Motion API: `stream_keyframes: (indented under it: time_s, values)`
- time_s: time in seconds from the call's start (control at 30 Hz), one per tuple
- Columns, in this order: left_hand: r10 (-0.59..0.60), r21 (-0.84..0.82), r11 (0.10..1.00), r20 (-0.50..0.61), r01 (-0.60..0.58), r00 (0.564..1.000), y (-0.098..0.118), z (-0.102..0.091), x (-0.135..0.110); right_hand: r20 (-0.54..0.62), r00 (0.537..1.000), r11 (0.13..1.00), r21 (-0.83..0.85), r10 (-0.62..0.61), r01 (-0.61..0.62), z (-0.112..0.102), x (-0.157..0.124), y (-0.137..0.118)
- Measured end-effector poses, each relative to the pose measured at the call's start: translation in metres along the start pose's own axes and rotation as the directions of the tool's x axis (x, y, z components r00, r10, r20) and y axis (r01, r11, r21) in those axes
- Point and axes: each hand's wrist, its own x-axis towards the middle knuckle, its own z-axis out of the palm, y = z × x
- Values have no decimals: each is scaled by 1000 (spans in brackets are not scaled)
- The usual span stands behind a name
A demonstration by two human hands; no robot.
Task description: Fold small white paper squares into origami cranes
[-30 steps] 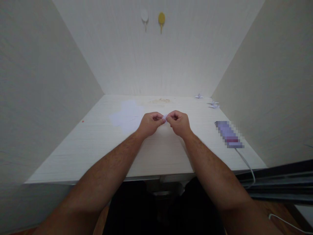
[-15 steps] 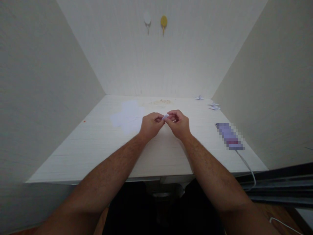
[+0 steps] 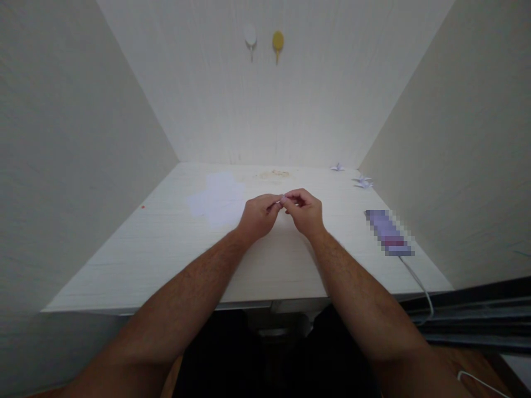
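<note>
My left hand [image 3: 261,214] and my right hand [image 3: 305,209] meet above the middle of the white table [image 3: 274,271]. Between their fingertips is a small folded piece of white paper [image 3: 282,199], pinched from both sides and mostly covered by the fingers. Left of my left hand, several sheets of white paper [image 3: 219,196] lie overlapping on the tabletop. Three small folded paper cranes sit at the far right: one crane [image 3: 337,167] near the back corner, and a close pair of cranes [image 3: 363,182] nearer to me.
A phone-like device [image 3: 389,232], blurred by pixels, lies on the right with a white cable [image 3: 418,282] running over the table's edge. Walls enclose the table on three sides. A white hook [image 3: 250,38] and a yellow hook [image 3: 277,41] are on the back wall.
The folded paper has turned between my fingertips and shows less now. My left fingers have straightened and come closer to the right ones.
</note>
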Motion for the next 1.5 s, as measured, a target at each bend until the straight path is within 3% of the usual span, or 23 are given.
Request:
stream_keyframes:
  time_s: [0.17,0.3,0.7,0.9,1.07,1.17,1.33,1.5]
  values:
    - [-194,-243,951,8,191,981,-2,4,-1,38,999,995,96,22,-26,0,0,-2]
    - [-263,-411,873,56,263,963,3,3,1,59,998,996,89,6,-11,-1,0,1]
    - [-339,-557,750,140,357,930,-1,0,3,143,989,981,182,48,-74,-4,2,-5]
    - [-323,-566,749,142,345,936,-6,2,2,116,988,979,164,106,-125,-3,3,-6]
    - [-185,-374,912,-8,169,983,-8,3,1,35,997,997,10,75,-75,-1,3,3]
    - [-101,-248,965,-67,82,993,-6,-1,2,57,995,996,-22,87,-86,0,3,5]
    - [-165,-371,920,-70,128,984,-9,0,3,96,988,992,40,119,-123,-1,3,4]
    - [-197,-436,882,1,177,980,-9,2,2,60,996,994,-89,72,-66,-1,3,3]
